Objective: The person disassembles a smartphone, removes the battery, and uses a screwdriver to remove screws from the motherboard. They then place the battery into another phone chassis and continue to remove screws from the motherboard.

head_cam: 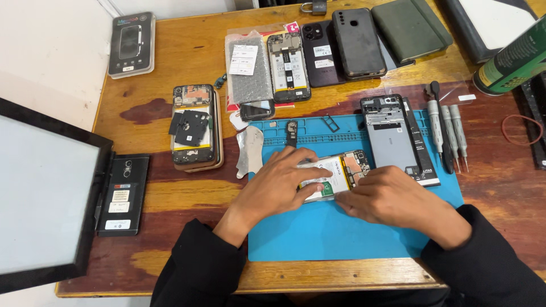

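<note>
From the head camera, looking down, both hands work on an opened smartphone point(336, 173) that lies back-off on a blue repair mat point(341, 227) near the front edge of a wooden counter point(170, 196). The phone lies slanted, its top end with the copper-coloured board toward the upper right, its white battery showing between the hands. The left hand point(281, 182) lies flat over the phone's lower half, fingers spread and pressing down on the battery. The right hand point(392, 199) meets the phone's right-hand edge, fingers curled narrow against it; whether it pinches the frame or only steadies it cannot be told. Both arms wear black sleeves.

Just beyond the right hand, a grey phone back frame point(389, 136) rests on the mat, with a black strip-shaped box point(420, 150) beside it. Further right, a row of precision screwdrivers point(448, 133) lies across the mat's edge, and a red rubber band point(522, 129) lies near the counter's right end. On the left of the mat sits a thin silvery metal piece point(249, 149). Well to the left, another opened phone with a loose black plate on it point(193, 124) tops a small stack. Along the far edge are an anti-static bag point(247, 67), one more opened phone point(289, 59), two dark phones point(341, 48) and a green notebook point(410, 27). A large dark-framed screen panel point(45, 193) leans at the left, with a black phone point(123, 193) beside it.
</note>
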### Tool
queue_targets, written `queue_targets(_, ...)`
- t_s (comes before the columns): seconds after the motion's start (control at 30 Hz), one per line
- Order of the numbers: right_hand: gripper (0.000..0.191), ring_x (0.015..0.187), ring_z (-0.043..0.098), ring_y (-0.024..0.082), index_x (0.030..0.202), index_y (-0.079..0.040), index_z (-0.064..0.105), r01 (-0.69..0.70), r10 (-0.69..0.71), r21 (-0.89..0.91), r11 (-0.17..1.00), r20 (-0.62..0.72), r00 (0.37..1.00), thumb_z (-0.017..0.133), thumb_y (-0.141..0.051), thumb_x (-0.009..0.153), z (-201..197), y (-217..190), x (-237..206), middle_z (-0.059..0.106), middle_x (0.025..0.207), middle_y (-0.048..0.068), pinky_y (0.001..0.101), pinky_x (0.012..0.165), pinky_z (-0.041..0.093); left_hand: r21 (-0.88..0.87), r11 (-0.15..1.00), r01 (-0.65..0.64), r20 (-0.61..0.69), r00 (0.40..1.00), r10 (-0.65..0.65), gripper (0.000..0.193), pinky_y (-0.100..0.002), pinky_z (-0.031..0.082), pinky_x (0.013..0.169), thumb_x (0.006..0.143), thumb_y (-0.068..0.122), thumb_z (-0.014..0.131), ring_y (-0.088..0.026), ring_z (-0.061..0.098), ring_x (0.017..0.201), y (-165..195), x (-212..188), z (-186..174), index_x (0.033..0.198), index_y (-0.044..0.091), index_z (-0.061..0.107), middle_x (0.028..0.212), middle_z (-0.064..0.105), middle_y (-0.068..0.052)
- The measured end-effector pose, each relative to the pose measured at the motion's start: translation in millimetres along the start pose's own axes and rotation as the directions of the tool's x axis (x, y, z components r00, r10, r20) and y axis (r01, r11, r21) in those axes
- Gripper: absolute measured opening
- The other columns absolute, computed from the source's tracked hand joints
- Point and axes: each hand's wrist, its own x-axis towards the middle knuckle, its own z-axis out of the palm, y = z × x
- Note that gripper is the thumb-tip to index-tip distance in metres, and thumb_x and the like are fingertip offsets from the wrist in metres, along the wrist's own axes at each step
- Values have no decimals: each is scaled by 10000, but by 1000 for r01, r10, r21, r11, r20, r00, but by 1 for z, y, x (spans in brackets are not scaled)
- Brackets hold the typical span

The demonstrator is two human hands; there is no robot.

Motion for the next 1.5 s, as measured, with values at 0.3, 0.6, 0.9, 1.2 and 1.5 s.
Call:
queue_targets(0.3,189,613,666,226,855,-102,808,-294,310,159,942,-87,947,832,-259,752,-8,-1,10,721,709,66,379,562,525,-39,999,34,38,999,-32,238,-441,433,987,919,239,738,-280,556,1116,1,1,-3,1147,211,798,1229,642,-53)
queue_targets(0.6,514,1029,550,236,1166,-168,772,-605,601,63,794,78,796,861,-448,745,-3,-1,15,661,1083,23,402,914,464,-79,997,3,80,997,3,376,-430,430,979,816,282,806,-295,545,1069,0,5,-11,1181,195,782,1190,656,-67)
queue_targets(0.9,552,1308,423,354,1219,-263,765,-441,442,-45,897,36,896,779,-490,717,4,9,11,577,1420,-16,516,974,399,-23,999,37,68,997,-35,645,-437,463,960,799,370,810,-288,585,1001,-1,7,-10,1368,114,648,1072,672,-86)
queue_targets(1.2,366,1203,548,316,1139,-174,780,-389,396,113,914,-52,917,761,-331,809,-13,13,11,653,1307,57,493,953,447,-18,1000,8,13,1000,-8,520,-432,469,962,819,305,791,-318,578,1111,5,1,-10,1263,58,682,1258,605,-157)
queue_targets(1.5,406,1186,592,296,1197,-133,717,-481,476,154,863,69,877,772,-238,809,-27,34,-3,680,1232,76,477,1034,441,190,942,-277,-64,954,293,358,-453,454,988,896,283,722,-281,583,1182,14,5,7,1216,124,706,1279,627,-101)
